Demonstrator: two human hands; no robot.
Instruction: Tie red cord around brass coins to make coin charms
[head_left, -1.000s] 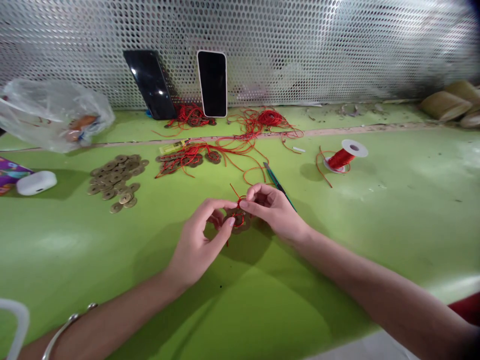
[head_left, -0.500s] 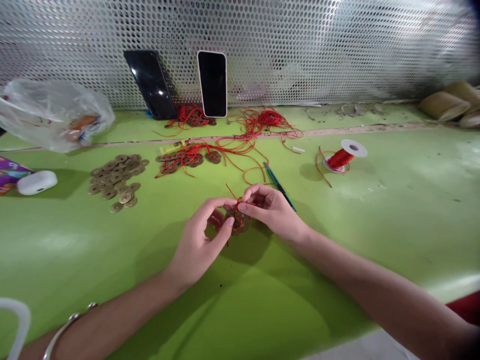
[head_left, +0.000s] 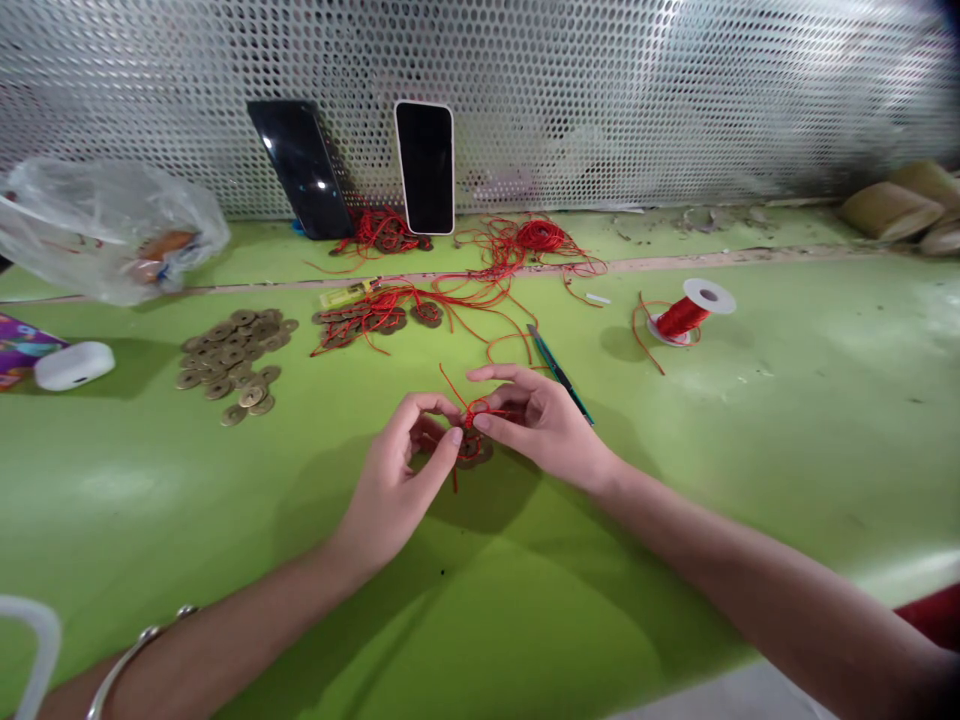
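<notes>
Between my hands is a cluster of brass coins (head_left: 474, 452) bound with red cord (head_left: 471, 412). My left hand (head_left: 397, 470) pinches the left side of the cluster near the knot, thumb and forefinger closed. My right hand (head_left: 551, 430) grips the red cord between thumb and a finger at the knot's right side, its forefinger lifted and stretched over a small loop. One cord end sticks up to the left and another hangs below the coins. My fingers partly hide the coins. Tweezers (head_left: 561, 375), dark and teal, lie just beyond my right hand.
Loose coins (head_left: 232, 355) are piled at left. Behind my hands lie corded coin clusters (head_left: 375, 315) and a yellow cutter (head_left: 349, 293). A red cord spool (head_left: 682, 312) stands at right. Two phones (head_left: 425, 168) lean on the perforated metal panel (head_left: 562, 90). A plastic bag (head_left: 112, 225) sits far left.
My right forefinger has lifted away from the knot and stretched out to the left. The coin cluster has shifted slightly left, and a small cord loop now shows above the knot.
</notes>
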